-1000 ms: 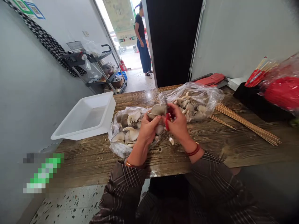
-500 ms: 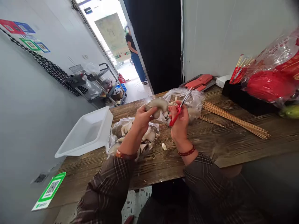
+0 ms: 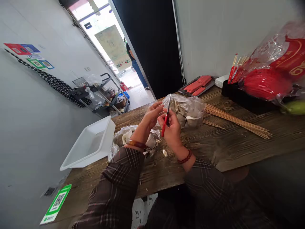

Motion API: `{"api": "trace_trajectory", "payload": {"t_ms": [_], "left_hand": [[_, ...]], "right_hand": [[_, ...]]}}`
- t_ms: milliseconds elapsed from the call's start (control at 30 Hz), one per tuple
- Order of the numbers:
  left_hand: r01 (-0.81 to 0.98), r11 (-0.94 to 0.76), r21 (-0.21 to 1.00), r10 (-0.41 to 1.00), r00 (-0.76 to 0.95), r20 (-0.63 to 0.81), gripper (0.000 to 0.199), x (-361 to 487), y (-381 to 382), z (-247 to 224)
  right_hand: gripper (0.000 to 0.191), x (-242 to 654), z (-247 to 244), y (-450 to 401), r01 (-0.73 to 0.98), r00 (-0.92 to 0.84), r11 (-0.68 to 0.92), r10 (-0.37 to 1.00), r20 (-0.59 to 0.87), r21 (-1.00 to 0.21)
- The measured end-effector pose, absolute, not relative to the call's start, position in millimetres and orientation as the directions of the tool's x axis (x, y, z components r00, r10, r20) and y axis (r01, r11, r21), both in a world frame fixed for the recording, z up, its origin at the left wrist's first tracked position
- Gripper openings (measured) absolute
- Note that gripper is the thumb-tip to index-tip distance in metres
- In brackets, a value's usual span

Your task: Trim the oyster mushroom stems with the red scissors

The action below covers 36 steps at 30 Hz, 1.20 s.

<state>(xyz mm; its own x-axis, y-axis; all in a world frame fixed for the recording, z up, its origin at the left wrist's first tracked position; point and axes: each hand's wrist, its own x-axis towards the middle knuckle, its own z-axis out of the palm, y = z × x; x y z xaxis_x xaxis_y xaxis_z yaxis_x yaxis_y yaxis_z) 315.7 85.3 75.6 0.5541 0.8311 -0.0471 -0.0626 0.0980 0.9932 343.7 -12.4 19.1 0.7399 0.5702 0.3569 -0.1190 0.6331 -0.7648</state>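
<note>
Fingers of the right hand [image 3: 172,132] grip red-handled scissors [image 3: 163,129], blades pointing far and slightly right; the left hand [image 3: 150,117], fingers extended, hovers near bagged oyster mushrooms [image 3: 191,121].

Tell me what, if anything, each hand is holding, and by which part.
The right hand holds the scissors by their red handles. No held thing shows in the left hand, but its grip is partly hidden.
</note>
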Motion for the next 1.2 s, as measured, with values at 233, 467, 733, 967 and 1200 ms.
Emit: {"api": "trace_trajectory", "payload": {"t_ms": [233, 467, 733, 967, 1200], "left_hand": [[-0.002, -0.042, 0.999, 0.887, 0.460, 0.039, 0.019, 220, 78, 93], [0.245, -0.279, 0.928, 0.919, 0.349, 0.184, 0.017, 139, 45, 68], [0.573, -0.743, 0.346, 0.664, 0.694, 0.278, 0.019, 152, 21, 28], [0.622, -0.750, 0.227, 0.662, 0.709, 0.242, 0.016, 163, 26, 18], [0.523, -0.657, 0.542, 0.743, 0.572, 0.348, 0.020, 148, 42, 23]], "right_hand": [[0.041, 348, 10, -13, -0.307, 0.712, 0.535, 0.678, 0.184, -0.787], [0.036, 342, 6, -16, -0.366, 0.599, 0.473, 0.779, 0.187, -0.801], [0.043, 338, 7, -15, -0.380, 0.597, 0.426, 0.791, 0.134, -0.821], [0.048, 339, 3, -12, -0.330, 0.567, 0.387, 0.811, 0.147, -0.861], [0.046, 338, 3, -12, -0.330, 0.557, 0.372, 0.819, 0.139, -0.868]]}}
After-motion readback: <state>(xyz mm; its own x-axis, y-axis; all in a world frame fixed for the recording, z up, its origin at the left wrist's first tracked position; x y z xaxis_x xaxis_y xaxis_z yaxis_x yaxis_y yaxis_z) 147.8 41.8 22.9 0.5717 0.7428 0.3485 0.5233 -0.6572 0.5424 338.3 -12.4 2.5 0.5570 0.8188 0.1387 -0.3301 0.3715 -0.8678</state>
